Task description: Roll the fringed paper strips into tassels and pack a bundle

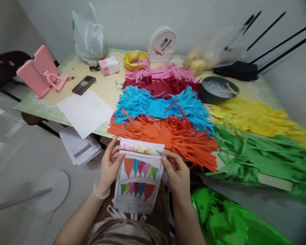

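Observation:
A flat white packet (137, 182) printed with colourful tassel garlands is upright above my lap, a band across its upper part. My left hand (111, 165) grips its upper left edge, thumb in front and fingers mostly behind. Opposite it, my right hand (177, 170) pinches the upper right edge between thumb and fingers. Just beyond the packet lies fringed orange tissue paper (155, 131). Blue fringed paper (158, 107) comes behind that, followed by dark red (159, 87) and pink (160, 73) bundles.
Green (265, 156) and yellow (255, 115) fringed paper spread rightward, near a dark bowl (206, 93). Left are a white sheet (85, 112), a phone (83, 85) and a pink stand (38, 73). A green plastic bag (229, 217) is below the table at right.

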A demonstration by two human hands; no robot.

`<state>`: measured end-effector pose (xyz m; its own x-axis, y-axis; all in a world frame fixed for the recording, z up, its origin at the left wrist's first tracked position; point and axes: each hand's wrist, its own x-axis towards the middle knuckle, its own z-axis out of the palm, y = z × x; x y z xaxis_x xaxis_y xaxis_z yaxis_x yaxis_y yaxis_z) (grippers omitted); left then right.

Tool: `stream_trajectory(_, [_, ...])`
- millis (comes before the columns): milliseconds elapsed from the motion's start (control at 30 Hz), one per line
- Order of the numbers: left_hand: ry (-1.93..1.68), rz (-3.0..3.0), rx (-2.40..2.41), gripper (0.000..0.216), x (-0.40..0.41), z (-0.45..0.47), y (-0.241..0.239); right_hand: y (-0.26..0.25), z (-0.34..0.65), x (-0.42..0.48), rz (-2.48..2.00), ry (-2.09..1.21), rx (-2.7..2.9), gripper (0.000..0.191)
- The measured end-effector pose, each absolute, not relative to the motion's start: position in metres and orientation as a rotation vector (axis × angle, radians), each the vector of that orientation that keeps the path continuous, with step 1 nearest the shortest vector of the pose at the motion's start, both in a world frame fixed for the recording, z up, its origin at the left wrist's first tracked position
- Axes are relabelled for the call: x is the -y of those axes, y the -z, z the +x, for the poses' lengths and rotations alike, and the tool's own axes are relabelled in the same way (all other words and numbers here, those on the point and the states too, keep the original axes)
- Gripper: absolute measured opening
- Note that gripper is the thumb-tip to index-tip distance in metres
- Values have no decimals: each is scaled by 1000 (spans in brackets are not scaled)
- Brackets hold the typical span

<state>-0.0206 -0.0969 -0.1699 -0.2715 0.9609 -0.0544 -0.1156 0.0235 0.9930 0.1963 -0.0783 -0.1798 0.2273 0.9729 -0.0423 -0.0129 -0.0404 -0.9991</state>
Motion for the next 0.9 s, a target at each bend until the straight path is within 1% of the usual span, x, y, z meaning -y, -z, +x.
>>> stream_trajectory(33, [-1467, 929, -1315, 52, 96, -20, 171, 180, 197, 78, -1330, -1064, 1019, 19])
stream_trajectory(133, [-1458, 948, -1318, 28, 95, -22, 169, 179, 199, 77, -1316, -1065, 1048, 18])
stream_trajectory(200, [-1407, 986, -1348, 21, 95, -25, 166, 178, 201, 75, -1314, -1073, 1074, 17])
stream_trajectory(333, [-1323, 1065, -1393, 18, 91, -33, 157, 176, 204, 74, -1311, -1064, 1139, 16])
stream_trajectory(433, [-1287, 1099, -1401, 18, 86, -38, 151, 177, 206, 72, -1306, -1083, 1171, 20])
stream_trajectory(533, [-1253, 1129, -1411, 19, 80, -41, 146, 179, 209, 70, -1306, -1141, 1138, 26])
stream_trajectory(600, [-1228, 1122, -1408, 20, 76, -43, 143, 179, 211, 66, -1285, -1192, 1102, 36])
stream_trajectory(633, [-1217, 1107, -1390, 23, 75, -45, 143, 178, 212, 64, -1270, -1224, 1098, 42])
stream_trajectory(700, [-1180, 1075, -1331, 42, 72, -48, 142, 176, 215, 60, -1247, -1299, 1132, 49])
stream_trajectory(733, [-1143, 1070, -1304, 50, 70, -50, 141, 175, 217, 58, -1242, -1334, 1165, 47])
stream_trajectory(767, [-1096, 1075, -1287, 53, 69, -52, 141, 173, 218, 56, -1239, -1362, 1200, 45])
stream_trajectory(900, [-963, 1118, -1285, 34, 64, -59, 140, 170, 220, 51, -1236, -1394, 1284, 39])
